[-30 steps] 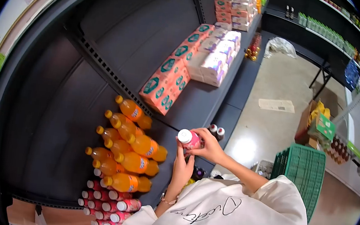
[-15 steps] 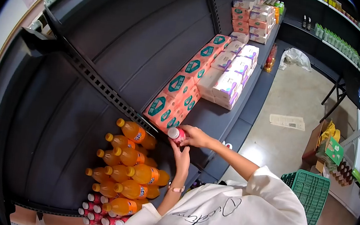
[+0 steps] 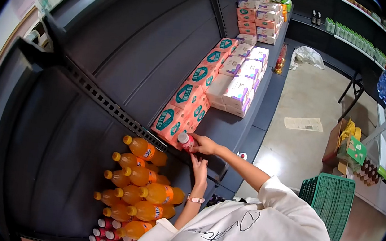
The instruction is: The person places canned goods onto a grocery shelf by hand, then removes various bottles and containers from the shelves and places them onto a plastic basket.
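As the head view shows it, the right hand (image 3: 206, 146) has thumb and fingers clamped around a small red bottle (image 3: 186, 144), so the bottle lies directly within that grip, its white cap (image 3: 183, 137) clear on the far side from the wrist. The left hand (image 3: 200, 170) is just below, its fingertips at the bottle's lower end; whether they bear weight or merely touch, I cannot tell. The right hand is thus the nearer of the two. The long axis slants, cap end toward the view's upper left, roughly in line with the perforated shelf post (image 3: 105, 97), so the bottle looks close to upright. Just beyond the grip is the near end of the pink tissue packs (image 3: 185, 96); contact there cannot be told. Left of the grip, near the left hand, stand orange bottles (image 3: 158, 193); bare shelf (image 3: 218, 127) shows beyond the right knuckles.
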`<state>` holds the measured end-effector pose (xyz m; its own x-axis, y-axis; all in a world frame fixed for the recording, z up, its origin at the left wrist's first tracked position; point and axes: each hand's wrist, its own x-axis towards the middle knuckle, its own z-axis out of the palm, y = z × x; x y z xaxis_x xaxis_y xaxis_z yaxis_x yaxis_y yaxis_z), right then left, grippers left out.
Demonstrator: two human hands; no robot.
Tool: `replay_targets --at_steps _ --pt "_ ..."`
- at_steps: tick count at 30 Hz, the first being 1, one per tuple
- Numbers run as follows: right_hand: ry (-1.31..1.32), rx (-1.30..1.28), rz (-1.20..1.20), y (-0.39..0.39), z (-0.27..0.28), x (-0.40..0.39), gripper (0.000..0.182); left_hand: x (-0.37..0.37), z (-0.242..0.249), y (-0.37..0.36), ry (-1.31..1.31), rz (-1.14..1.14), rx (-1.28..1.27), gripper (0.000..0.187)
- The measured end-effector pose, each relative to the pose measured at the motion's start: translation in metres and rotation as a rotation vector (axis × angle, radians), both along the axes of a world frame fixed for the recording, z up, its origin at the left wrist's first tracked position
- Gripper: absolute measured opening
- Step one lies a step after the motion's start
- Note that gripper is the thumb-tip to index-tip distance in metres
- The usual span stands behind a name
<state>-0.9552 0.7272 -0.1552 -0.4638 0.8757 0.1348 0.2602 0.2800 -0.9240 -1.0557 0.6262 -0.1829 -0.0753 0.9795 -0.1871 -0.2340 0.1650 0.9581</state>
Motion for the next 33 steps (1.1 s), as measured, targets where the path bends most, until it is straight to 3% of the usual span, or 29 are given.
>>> replay_targets --at_steps 2,5,8,12,16,18,22,26,30,33 --pt "0.056 -0.002 -0.038 0.000 -0.013 -0.005 0.082 0.003 0.014 -0.014 -0.014 -0.064 -0.048 0.079" --pt "0.126 0.231 -0.177 -0.004 -0.022 -0.017 0.084 0.006 0.021 -0.045 0.012 -0.124 -0.089 0.075" --pt "-0.003 0.087 -0.336 -0.022 -0.015 -0.024 0.083 0.003 0.025 -0.086 0.011 -0.251 -0.073 0.075" --pt "-0.018 0.230 -0.505 -0.053 -0.017 -0.040 0.070 -0.019 0.029 -0.148 -0.029 -0.345 -0.154 0.070" --pt "0.000 0.372 -0.518 -0.124 -0.013 -0.034 0.060 -0.051 0.029 -0.196 -0.086 -0.274 -0.212 0.064" --pt "-0.060 0.448 -0.634 -0.182 -0.022 -0.030 0.065 -0.066 0.006 -0.207 -0.117 -0.251 -0.225 0.063" --pt "-0.067 0.222 -0.858 -0.326 -0.050 -0.024 0.073 -0.076 -0.004 -0.231 -0.035 -0.361 -0.139 0.055" --pt "-0.072 -0.147 -1.044 -0.475 -0.049 -0.021 0.075 -0.064 0.011 -0.256 0.097 -0.690 -0.169 0.043" --pt "0.056 -0.268 -1.260 -0.551 -0.030 -0.031 0.073 -0.025 -0.011 -0.306 0.120 -1.065 -0.276 0.036" --pt "-0.015 -0.196 -1.428 -0.576 -0.034 -0.020 0.069 0.009 0.006 -0.348 0.120 -1.116 -0.180 0.039"
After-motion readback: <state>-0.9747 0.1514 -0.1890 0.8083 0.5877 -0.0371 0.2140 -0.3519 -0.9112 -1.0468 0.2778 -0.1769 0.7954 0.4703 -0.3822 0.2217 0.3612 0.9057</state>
